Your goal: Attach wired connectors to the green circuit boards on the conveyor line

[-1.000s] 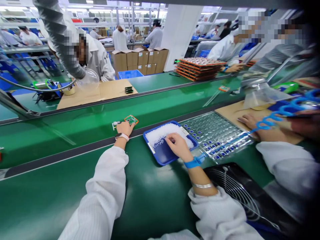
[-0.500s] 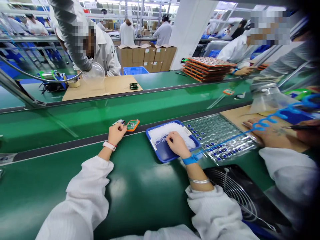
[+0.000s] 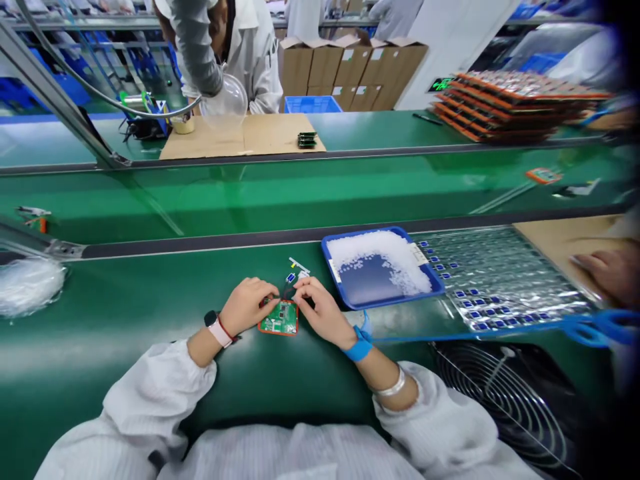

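A green circuit board (image 3: pixel 276 321) with an orange-red rim is on the green bench in front of me. My left hand (image 3: pixel 249 305) has its fingers closed at the board's upper left edge. At the upper right corner, the thumb and fingers of my right hand (image 3: pixel 323 312) are pinched together; whatever is between them is too small to make out. Dark wires run up from the board to a small blue-faced part (image 3: pixel 291 277) and a white strip (image 3: pixel 300 265). Right of my hands stands a blue tray (image 3: pixel 367 297) of small white pieces, heaped at its back and right.
Rows of blue-faced parts lie on a clear plastic sheet (image 3: pixel 500 267). A black fan with a wire guard (image 3: pixel 505 393) sits at right, near a co-worker's hand (image 3: pixel 607 267). The conveyor (image 3: pixel 250 200) runs behind, carrying another board (image 3: pixel 544 176). Clear plastic bags (image 3: pixel 30 287) lie at left.
My left hand has brought the circuit board from the conveyor's edge down onto the bench. My right hand has left the tray and moved left to the board. The view has tilted down.
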Demonstrator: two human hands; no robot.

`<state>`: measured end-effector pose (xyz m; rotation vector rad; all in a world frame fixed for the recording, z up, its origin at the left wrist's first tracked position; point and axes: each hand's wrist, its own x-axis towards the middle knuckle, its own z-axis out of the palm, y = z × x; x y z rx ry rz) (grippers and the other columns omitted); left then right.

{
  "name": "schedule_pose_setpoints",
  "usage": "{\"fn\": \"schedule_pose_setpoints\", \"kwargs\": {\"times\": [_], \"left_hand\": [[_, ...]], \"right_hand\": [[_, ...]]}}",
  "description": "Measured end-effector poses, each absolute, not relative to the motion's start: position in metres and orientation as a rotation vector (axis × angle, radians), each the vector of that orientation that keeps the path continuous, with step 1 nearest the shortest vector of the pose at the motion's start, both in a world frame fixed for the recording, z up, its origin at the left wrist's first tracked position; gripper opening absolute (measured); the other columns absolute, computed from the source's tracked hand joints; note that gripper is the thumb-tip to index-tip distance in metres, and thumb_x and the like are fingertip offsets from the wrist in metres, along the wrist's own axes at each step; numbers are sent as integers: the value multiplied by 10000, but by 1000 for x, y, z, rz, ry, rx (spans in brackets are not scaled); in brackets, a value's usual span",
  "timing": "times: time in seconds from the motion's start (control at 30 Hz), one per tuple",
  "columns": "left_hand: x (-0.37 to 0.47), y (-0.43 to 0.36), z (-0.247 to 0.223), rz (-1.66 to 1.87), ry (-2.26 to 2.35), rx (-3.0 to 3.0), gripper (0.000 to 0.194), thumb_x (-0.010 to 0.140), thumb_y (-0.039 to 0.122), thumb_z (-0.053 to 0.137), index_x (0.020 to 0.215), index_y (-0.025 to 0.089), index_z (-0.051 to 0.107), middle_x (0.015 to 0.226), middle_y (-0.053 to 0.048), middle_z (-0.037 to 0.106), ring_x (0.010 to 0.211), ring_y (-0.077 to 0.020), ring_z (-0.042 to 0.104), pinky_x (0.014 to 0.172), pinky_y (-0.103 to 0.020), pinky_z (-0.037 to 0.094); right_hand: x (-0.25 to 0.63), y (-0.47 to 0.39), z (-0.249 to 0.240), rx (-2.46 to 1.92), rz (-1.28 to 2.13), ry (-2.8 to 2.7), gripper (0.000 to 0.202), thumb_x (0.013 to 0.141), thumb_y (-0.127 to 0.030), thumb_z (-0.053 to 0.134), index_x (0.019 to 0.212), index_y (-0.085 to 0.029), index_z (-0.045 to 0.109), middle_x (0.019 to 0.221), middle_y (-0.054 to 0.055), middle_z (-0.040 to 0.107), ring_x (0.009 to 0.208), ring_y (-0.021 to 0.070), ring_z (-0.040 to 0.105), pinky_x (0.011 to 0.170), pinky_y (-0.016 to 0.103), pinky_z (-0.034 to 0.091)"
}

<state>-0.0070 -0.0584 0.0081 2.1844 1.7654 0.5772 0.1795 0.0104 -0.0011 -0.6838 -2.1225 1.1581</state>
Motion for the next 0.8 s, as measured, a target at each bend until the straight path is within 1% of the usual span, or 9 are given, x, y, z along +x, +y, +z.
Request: {"fn": "schedule_pose_setpoints", "kwargs": {"times": [0.13,0.3,0.43,0.53,0.6,0.8], "left_hand": [[0,-61,5,481,1836,2236,159,899,291,459,863,201,585,796,-15,637,752,-164,552,699,-305,357],[3,-49,0,480,2003,2191,191,913,279,431,855,185,587,822,-33,623,781,-174,551,707,-306,358],[5,-41,3,638,1972,2182,203,908,292,447,831,187,602,849,-35,634,803,-173,532,716,-305,360],[6,-41,5,825,1855,2118,197,896,303,477,819,195,623,909,-31,650,857,-167,535,761,-307,376],[7,-41,4,906,1786,2058,162,876,280,511,820,200,640,932,-28,660,882,-164,545,789,-311,391],[6,-39,1,986,1700,1879,105,820,214,575,764,199,662,859,-19,679,834,-154,574,794,-310,430]], "right_hand": [[182,4,-5,-699,1165,-2128,128,877,-196,451,762,-187,506,941,72,501,940,176,506,845,332,419],[177,9,-6,-690,1141,-2158,136,874,-184,445,748,-180,494,912,68,493,905,172,497,821,320,411],[172,22,-10,-682,1086,-2180,134,878,-203,436,760,-180,495,914,72,490,920,183,485,831,338,401],[170,28,-11,-656,1059,-2218,138,879,-209,429,758,-187,491,894,66,498,915,189,479,829,353,397],[169,28,-12,-651,1051,-2232,132,875,-207,432,759,-190,491,902,67,504,923,192,477,833,361,395],[167,26,-12,-679,1065,-2236,127,862,-187,433,753,-190,499,917,72,509,937,198,475,847,378,394]]}}
